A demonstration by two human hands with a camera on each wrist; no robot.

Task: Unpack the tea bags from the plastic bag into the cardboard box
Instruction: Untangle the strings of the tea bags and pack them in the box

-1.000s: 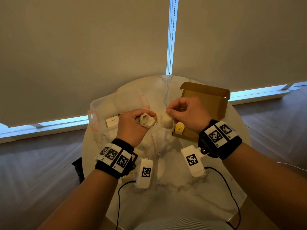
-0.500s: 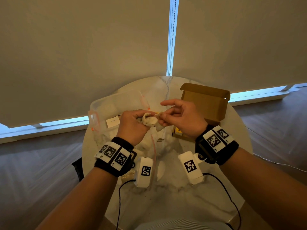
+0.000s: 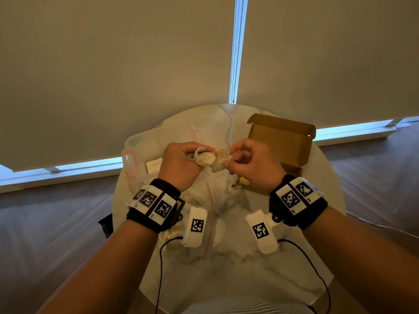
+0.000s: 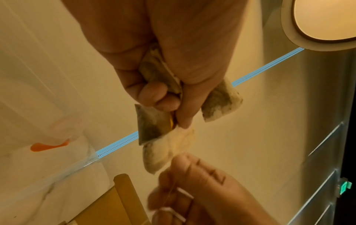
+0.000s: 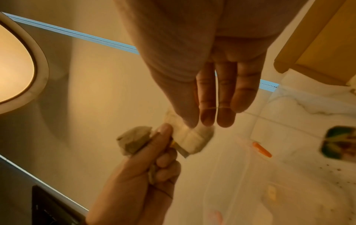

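Two hands over a round marble bench (image 3: 226,279), held close together above its middle. Left hand (image 3: 179,163) clenched round a bunch of tea bags (image 4: 154,126): three at least counted in the left wrist view, one tucked in the palm, one sticking out past the curled fingers, one poking out on the far side of the thumb. One more tea bag (image 3: 221,160) between the two hands, pinched by the right hand (image 3: 251,166) at thumb and forefinger, touching the left hand's bunch. Thin string across the right hand's fingers (image 5: 223,97) in the right wrist view, leading off toward the bench.

Tea bags small, pillow-shaped, of pale gauzy paper, darker greenish-grey where the leaves show through; a bit of yellow among those in the left fist.

One cardboard box (image 3: 281,141), brown, open, lid standing up, on the right and far side of the bench, just behind the right hand; something yellow at its near edge. One clear plastic bag (image 3: 210,214) with a red zip strip, crumpled on the bench beneath the hands. One clear plastic tub (image 3: 145,146) with an orange clip on the left, far side. Wrist bands with black-and-white square markers on both forearms.
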